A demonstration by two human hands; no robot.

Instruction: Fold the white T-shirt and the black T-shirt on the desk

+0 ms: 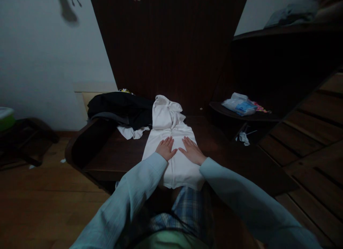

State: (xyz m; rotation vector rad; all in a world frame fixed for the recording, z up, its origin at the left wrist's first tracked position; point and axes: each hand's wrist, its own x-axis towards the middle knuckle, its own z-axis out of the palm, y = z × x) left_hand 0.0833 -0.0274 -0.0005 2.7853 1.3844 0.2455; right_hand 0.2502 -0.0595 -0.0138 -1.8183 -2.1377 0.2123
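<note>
A white garment (171, 134) lies lengthwise on a dark wooden table (118, 156), its near end hanging over the table's front edge. My left hand (166, 148) rests flat on its middle, fingers stretched out. My right hand (191, 150) lies flat beside it, fingers spread, the two hands almost touching. Both arms wear light blue sleeves. Neither hand holds anything.
A heap of dark clothes (120, 108) with a white piece under it lies at the table's back left. A plastic bag (239, 104) sits on a round dark stand to the right. A green container (5, 116) stands on a low stool at far left. Wooden floor surrounds the table.
</note>
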